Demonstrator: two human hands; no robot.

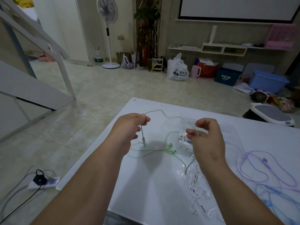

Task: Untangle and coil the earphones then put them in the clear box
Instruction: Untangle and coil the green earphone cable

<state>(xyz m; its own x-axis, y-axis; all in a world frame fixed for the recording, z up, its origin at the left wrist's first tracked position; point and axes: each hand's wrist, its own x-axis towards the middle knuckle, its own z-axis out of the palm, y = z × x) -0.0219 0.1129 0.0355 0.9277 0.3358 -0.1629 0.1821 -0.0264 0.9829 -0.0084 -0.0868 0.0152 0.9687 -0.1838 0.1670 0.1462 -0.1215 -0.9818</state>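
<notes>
White desk point(154, 184) in messy room. Left hand point(129, 127) grip pinched on green earphones point(170, 145) cord near plug; plug dangles. Right hand point(206, 137) grip pinched on same cord, above clear box point(230, 133). Buds lie on desk. Risk: pull too hard, any knot gets tighter. Loose cord may snag white earphones point(196, 181), drag them along.

Tiled floor point(113, 82); standing fan point(108, 30) by beige wall; projector screen point(240, 7) top rt; dim light.

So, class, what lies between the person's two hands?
In the head view, the green earphone cable runs from the left hand to the right hand.
</notes>
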